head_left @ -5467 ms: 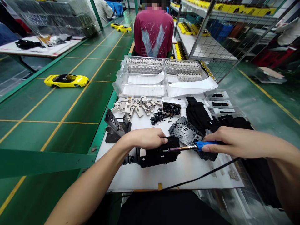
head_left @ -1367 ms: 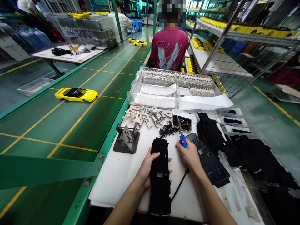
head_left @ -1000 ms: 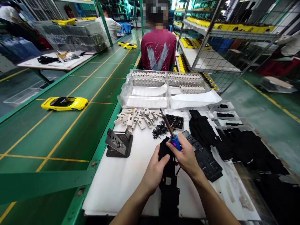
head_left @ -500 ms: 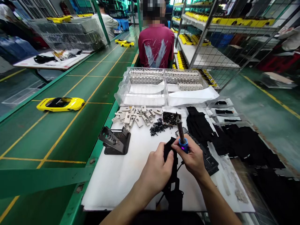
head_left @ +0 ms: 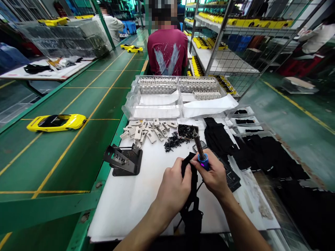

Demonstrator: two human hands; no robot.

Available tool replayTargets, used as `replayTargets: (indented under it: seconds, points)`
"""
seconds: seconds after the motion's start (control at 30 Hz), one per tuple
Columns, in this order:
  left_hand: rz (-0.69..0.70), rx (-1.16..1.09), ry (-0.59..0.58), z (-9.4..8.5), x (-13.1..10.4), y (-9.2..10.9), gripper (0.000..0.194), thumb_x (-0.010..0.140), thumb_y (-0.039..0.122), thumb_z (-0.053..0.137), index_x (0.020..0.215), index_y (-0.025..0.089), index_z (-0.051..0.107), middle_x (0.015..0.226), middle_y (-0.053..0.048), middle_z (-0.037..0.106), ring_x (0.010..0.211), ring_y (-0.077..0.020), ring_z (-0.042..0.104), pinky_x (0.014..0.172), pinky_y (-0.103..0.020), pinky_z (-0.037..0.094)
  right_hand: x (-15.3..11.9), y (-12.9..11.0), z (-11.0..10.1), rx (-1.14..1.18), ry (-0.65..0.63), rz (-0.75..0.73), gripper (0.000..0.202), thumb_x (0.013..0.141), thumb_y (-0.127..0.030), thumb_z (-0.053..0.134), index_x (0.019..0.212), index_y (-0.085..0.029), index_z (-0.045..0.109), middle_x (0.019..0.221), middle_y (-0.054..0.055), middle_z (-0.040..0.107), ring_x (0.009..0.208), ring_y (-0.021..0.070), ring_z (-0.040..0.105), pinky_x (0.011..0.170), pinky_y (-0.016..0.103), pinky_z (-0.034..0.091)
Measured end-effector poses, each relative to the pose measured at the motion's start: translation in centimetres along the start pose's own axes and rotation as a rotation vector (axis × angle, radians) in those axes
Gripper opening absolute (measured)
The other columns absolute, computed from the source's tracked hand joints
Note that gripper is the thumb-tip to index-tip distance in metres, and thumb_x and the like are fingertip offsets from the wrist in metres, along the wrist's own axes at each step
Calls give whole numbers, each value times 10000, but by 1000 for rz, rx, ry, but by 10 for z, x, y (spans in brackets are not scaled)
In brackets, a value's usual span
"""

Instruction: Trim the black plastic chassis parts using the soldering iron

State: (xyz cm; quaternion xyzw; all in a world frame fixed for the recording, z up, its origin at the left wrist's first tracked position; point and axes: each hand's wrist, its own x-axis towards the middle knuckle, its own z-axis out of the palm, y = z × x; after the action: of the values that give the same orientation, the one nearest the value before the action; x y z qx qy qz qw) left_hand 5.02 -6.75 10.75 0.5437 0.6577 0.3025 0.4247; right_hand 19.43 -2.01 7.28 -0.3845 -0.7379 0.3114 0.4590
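My left hand (head_left: 178, 179) is closed on a long black fabric piece (head_left: 193, 188) that hangs down toward the table's front edge. A soldering iron (head_left: 200, 150) with a blue collar is in my right hand (head_left: 213, 172), its dark tip pointing up and away. My right thumb and fingertip also meet the upper part of the black piece, beside my left thumb. Beyond my hands lie small black pins (head_left: 172, 141) and an open box (head_left: 187, 131) of them. Several light-grey clips (head_left: 143, 130) are heaped to the left of the pins.
A black metal iron stand (head_left: 127, 160) is at the left of the white tabletop (head_left: 125, 205). Clear trays (head_left: 157, 111) stand at the back. Black fabric pieces (head_left: 272, 153) lie at the right. A yellow toy car (head_left: 57, 122) sits on the green conveyor. A person sits ahead.
The view has turned slightly right, so the surroundings appear further left. Both hands keep their hold on the black piece and the iron, with little visible movement.
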Motion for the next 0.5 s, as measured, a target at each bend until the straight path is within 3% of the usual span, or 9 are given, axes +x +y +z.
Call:
replayTargets:
  seconds: [0.33, 0.5]
  points:
    - [44, 20, 20, 1, 1, -4, 192, 957, 344, 412, 813, 225, 458, 588, 44, 460, 495, -119, 381, 507, -267, 226, 1, -3, 2, -109, 10, -142, 106, 880, -96, 573, 934, -186, 588, 884, 55, 572, 827, 177, 553, 721, 301, 462]
    - [90, -101, 66, 1, 7, -15, 241, 946, 371, 460, 773, 205, 486, 553, 57, 419, 493, -101, 362, 496, -252, 235, 3, -8, 4, -152, 3, -174, 158, 864, -66, 563, 960, -185, 603, 909, 62, 581, 840, 178, 567, 741, 302, 477]
